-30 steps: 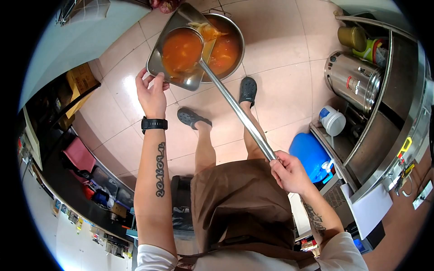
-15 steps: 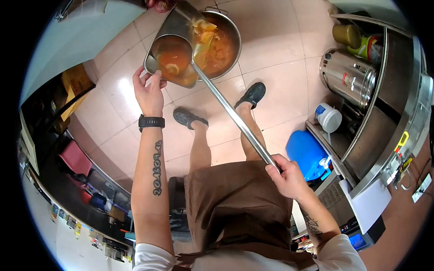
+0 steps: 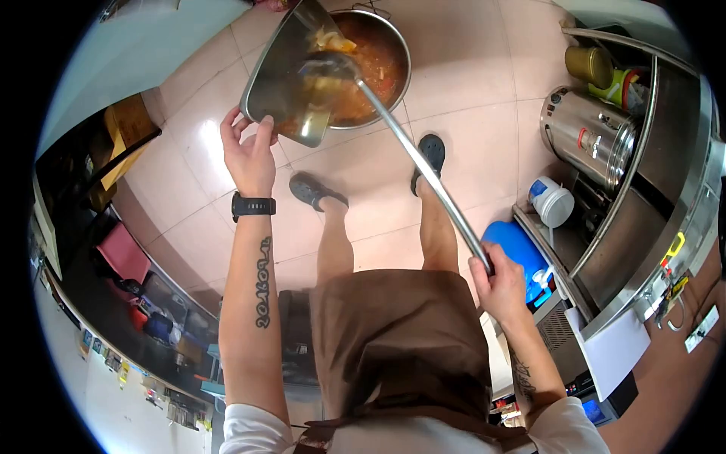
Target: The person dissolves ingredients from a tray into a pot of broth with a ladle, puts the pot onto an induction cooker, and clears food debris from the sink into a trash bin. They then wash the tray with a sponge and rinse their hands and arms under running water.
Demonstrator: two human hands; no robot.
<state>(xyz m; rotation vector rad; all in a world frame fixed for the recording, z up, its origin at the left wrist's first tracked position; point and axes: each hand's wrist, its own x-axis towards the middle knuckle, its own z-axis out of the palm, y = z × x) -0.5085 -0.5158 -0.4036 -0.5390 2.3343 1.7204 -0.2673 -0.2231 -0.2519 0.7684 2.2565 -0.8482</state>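
Observation:
My left hand grips the near left corner of a rectangular steel pan. The pan overlaps the left side of a round metal pot standing on the floor. Inside the pot is an orange-red soup with pale chunks. My right hand is closed around the end of a long-handled ladle. The ladle's bowl, smeared by motion, is at the pan's right side, near the soup; whether it holds liquid I cannot tell. Some orange food lies at the pan's far right edge.
To the right are a steel shelf, a large steel cylinder, a white tub and a blue container. On the left stands a dark shelf with a pink item. My feet in dark clogs are close to the pot.
The ladle bowl has moved right, away from the pan's near left part, and tipped from showing its soup. My right hand has shifted right and slightly up. The left hand stays nearly still.

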